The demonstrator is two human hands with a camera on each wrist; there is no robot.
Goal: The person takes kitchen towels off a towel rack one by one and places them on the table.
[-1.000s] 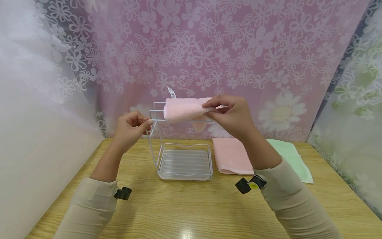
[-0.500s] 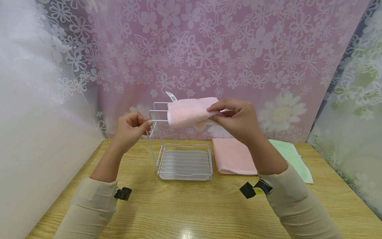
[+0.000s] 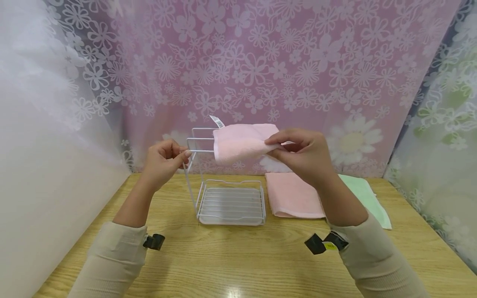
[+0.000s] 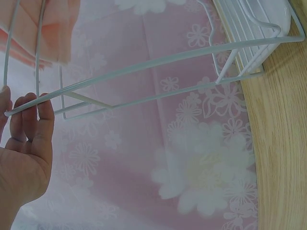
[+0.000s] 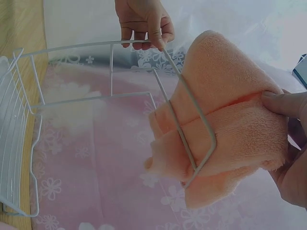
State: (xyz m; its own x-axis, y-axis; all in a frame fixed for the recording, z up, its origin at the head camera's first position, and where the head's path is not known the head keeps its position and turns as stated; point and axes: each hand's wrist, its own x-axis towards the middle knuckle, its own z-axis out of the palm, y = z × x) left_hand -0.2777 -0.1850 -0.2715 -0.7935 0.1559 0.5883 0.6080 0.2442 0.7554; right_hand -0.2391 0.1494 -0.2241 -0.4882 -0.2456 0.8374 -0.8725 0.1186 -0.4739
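Note:
A white wire rack (image 3: 201, 139) stands on the table, with long prongs at its top and a grey-white tray (image 3: 231, 203) under its base grid. My left hand (image 3: 160, 165) pinches the rack's upper left corner between thumb and fingers, also plain in the left wrist view. Across the top prongs lies a folded light pink towel (image 3: 242, 142), its white label (image 3: 217, 121) sticking up at the back left. At the towel's right end, my right hand (image 3: 305, 155) pinches the cloth. From below, the right wrist view has the prongs crossing the towel's underside (image 5: 225, 110).
Right of the rack, a second folded pink towel (image 3: 292, 196) lies on the wooden table (image 3: 231, 256). Beyond it lies a pale green towel (image 3: 367, 198), partly behind my right forearm. A flowered pink curtain (image 3: 238, 62) hangs behind the table.
My right hand has moved right and slightly down, and the towel has slid right along the prongs with it. More bare prong shows at the left. My left hand has stayed put.

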